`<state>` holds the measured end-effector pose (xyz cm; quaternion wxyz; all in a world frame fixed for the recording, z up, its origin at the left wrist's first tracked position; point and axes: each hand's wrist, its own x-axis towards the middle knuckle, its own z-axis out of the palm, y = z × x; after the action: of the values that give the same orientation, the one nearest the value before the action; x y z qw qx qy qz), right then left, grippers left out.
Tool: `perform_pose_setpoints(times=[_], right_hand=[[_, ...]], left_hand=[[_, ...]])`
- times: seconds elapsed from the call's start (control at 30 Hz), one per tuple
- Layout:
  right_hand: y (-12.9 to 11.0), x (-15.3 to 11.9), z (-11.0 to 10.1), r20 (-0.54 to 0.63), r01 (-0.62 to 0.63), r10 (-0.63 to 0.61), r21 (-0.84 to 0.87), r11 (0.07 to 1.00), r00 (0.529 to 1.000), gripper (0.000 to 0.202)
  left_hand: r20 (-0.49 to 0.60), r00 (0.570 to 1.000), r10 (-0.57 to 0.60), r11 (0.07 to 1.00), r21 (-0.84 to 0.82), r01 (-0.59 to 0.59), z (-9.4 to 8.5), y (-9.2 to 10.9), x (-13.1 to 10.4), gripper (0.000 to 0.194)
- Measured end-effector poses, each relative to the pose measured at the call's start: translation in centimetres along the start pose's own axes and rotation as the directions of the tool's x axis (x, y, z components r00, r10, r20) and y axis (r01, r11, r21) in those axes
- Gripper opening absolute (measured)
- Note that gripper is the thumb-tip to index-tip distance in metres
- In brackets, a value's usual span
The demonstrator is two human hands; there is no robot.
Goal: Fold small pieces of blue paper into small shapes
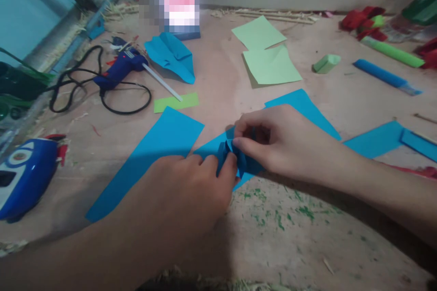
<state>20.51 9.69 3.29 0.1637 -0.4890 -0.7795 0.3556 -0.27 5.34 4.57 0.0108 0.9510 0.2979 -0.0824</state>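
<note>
Between my two hands lies a folded piece of blue paper (215, 144), creased and bunched up at its middle. My right hand (269, 138) pinches a raised fold of it between thumb and forefinger. From the left, my left hand (196, 186) presses against the same paper, its thumb and forefinger closed on the crumpled part. Under and beside my left hand is a flat blue paper strip (164, 141). Another blue sheet (307, 109) lies behind my right hand. The underside of the folded paper is hidden by my fingers.
A blue glue gun (119, 68) with a looped black cord and a white glue stick lies back left. A blue-and-white device (27, 177) sits at the left edge. Beyond are a folded blue paper (172, 57), pale green squares (273, 66), and rolled blue paper (382, 72).
</note>
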Motion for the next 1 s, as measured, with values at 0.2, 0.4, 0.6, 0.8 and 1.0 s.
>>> perform_pose_setpoints(times=[0.2,0.4,0.6,0.8,1.0], right_hand=[[0.1,0.1,-0.1,0.022,-0.010,0.010,0.012,1.000,1.000,0.018],[0.2,0.1,-0.1,0.016,-0.004,0.003,0.017,1.000,1.000,0.018],[0.4,0.2,-0.2,0.034,-0.007,0.005,0.055,0.998,0.999,0.018],[0.7,0.3,-0.3,0.060,-0.002,-0.003,0.077,0.997,0.998,0.019],[0.9,0.4,-0.4,0.068,0.023,-0.027,0.060,0.998,0.997,0.016]], left_hand=[[-0.066,0.998,0.000,1.000,0.027,0.002,0.0,0.2,-0.2,0.031],[-0.097,0.995,-0.012,0.998,0.052,0.018,-0.3,0.7,-0.4,0.033],[-0.092,0.996,0.004,0.998,0.063,0.002,-0.1,0.9,-0.4,0.040],[-0.102,0.995,0.001,0.995,0.104,0.010,0.5,1.0,-0.1,0.046],[-0.084,0.996,0.002,0.994,0.114,0.007,0.4,1.3,0.1,0.045]])
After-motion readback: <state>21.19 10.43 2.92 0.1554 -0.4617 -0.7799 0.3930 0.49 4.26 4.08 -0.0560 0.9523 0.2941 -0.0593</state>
